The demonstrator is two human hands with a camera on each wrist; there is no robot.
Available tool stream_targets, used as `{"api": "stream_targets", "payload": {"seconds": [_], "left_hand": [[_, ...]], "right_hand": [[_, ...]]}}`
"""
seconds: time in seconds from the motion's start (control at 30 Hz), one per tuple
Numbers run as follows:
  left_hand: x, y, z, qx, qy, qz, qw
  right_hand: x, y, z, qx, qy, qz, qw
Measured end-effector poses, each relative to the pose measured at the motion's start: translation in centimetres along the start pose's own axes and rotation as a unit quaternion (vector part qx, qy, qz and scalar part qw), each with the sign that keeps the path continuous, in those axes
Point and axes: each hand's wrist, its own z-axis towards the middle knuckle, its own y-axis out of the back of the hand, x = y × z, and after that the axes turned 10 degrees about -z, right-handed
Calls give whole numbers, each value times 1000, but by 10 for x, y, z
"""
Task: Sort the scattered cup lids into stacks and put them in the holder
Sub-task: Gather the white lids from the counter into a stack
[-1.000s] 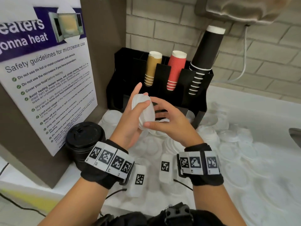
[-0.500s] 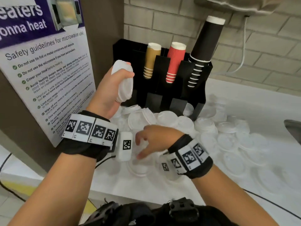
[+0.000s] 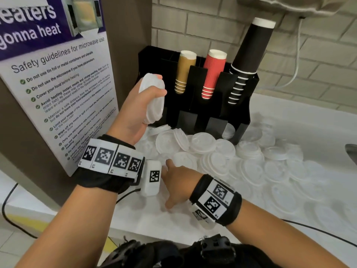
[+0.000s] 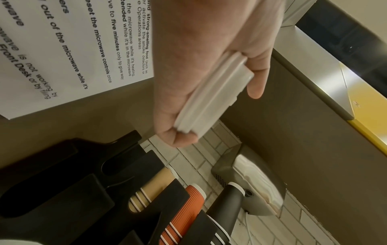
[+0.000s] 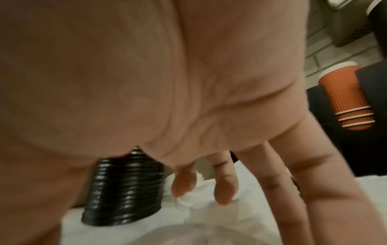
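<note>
My left hand (image 3: 142, 105) grips a small stack of white lids (image 3: 153, 97) on edge, raised in front of the left end of the black holder (image 3: 242, 115). The left wrist view shows the same stack of lids (image 4: 211, 97) clamped between thumb and fingers of my left hand (image 4: 199, 69). My right hand (image 3: 173, 182) reaches down onto the counter with fingers straight and spread over the scattered white lids (image 3: 251, 167). In the right wrist view the fingertips (image 5: 225, 187) of my right hand (image 5: 205, 185) hover at or on white lids (image 5: 209, 215), holding nothing.
The holder carries stacks of brown cups (image 3: 184, 72), red cups (image 3: 212, 74) and black cups (image 3: 249, 55). A tall stack of black lids (image 5: 123, 190) stands left of my right hand. A poster panel (image 3: 58, 93) walls the left side. A sink edge (image 3: 351, 153) lies at the right.
My left hand carried the lid stack up and to the left, away from my right hand. My right hand let go and dropped to the lids on the counter.
</note>
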Motion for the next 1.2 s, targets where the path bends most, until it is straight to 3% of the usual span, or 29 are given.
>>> {"api": "stream_targets", "payload": {"seconds": [0.3,0.4,0.47,0.53,0.6,0.63,0.8,1.2], "left_hand": [[10,-9,-1,-18,9,43,999],[17,-11,-4,-29,7,36,999],[23,-12,-7,-45,5,35,998],[31,-15,-10,-58,11,34,998],[39,-20,-14,-50,30,24,998],[42,-23,-17,-31,48,8,998],[48,-38,-25,76,81,-28,993],[55,-57,-29,28,52,-66,996]], "right_hand": [[-71,39,-13,41,67,159,984],[-99,43,-26,-46,33,253,966],[-111,40,-35,-173,5,356,918],[-114,35,-42,-298,4,475,828],[-109,29,-46,-366,30,543,755],[-104,26,-48,-387,45,547,741],[-88,17,-48,-434,93,530,723],[-78,15,-53,-459,107,536,700]]}}
